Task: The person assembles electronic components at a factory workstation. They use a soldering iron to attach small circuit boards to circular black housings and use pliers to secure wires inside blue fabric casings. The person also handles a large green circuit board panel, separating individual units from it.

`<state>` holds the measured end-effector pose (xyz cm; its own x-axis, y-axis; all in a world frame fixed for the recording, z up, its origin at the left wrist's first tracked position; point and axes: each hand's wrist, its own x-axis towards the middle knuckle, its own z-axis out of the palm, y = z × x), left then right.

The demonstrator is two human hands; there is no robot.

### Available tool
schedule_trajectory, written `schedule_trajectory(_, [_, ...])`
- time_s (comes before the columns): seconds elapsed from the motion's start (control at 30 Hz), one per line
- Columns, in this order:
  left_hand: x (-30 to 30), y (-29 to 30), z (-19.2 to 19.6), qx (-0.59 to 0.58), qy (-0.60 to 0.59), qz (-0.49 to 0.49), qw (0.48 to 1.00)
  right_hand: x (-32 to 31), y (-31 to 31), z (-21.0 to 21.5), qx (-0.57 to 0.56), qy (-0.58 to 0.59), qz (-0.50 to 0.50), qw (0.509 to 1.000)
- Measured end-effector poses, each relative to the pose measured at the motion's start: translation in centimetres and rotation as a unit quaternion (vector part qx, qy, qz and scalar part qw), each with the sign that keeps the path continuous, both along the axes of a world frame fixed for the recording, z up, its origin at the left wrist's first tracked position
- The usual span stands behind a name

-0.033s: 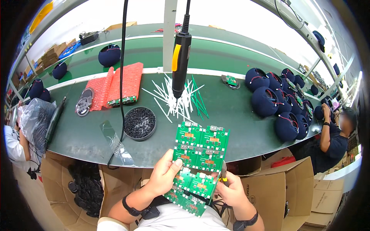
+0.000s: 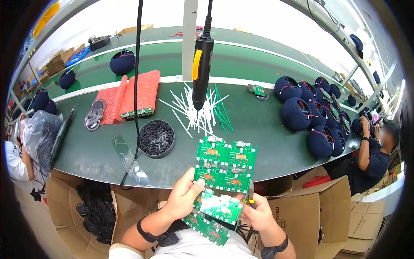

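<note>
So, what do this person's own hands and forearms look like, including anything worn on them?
The left hand and right hand are ungloved, the forearms bare. A black strap with a bulkier black piece circles each wrist: left strap, right strap. A white sleeve shows near the left elbow.

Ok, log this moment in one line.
left hand: holding green circuit boards; right hand: holding yellow-marked tool beside boards; bench: white strips; hanging: black driver

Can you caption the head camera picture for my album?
Left hand holding green circuit boards, right hand gripping a yellow-marked tool, at a dark-green workbench.
</note>
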<state>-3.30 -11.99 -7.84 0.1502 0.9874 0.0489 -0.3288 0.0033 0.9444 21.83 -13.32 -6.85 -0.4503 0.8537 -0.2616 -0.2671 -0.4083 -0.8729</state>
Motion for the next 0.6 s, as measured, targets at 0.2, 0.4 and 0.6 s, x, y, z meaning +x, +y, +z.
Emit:
schedule_trajectory(0.2, [0.5,0.3,-1.6,-0.097,-0.103,-0.049,0.989,0.0,-0.4,-0.6,-0.056,0.246,0.004,0.968])
schedule_trajectory(0.4, [-3.8,1.6,2.0,-0.038,-0.028,0.127,0.991,1.9,0.9,0.1,-0.005,0.119,-0.118,0.986])
schedule_trajectory(0.6, [-19.6,1.6,5.0,0.097,0.105,0.407,0.902,3.9,-0.4,-0.3,0.016,0.086,-0.127,0.988])
